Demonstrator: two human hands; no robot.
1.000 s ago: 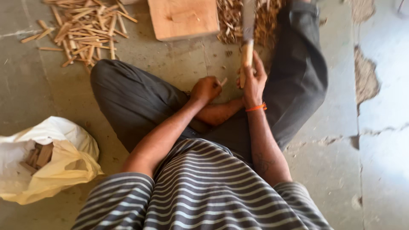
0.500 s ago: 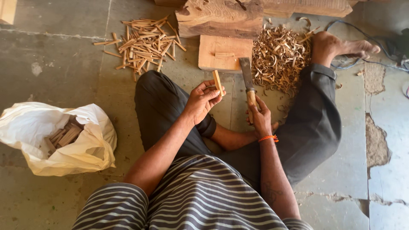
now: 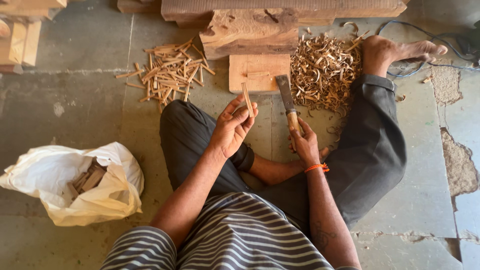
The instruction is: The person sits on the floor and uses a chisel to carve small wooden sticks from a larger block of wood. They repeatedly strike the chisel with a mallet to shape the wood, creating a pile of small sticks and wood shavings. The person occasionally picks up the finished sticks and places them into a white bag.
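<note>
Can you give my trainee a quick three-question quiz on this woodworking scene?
1. True or false: the left hand holds a thin wooden stick.
2. What does the right hand grip? A) a hammer B) a broad-bladed knife with a wooden handle C) a saw
3. What lies inside the white plastic bag?

Key:
1. True.
2. B; the knife has its blade tip toward the flat wooden block.
3. Small wood pieces.
</note>
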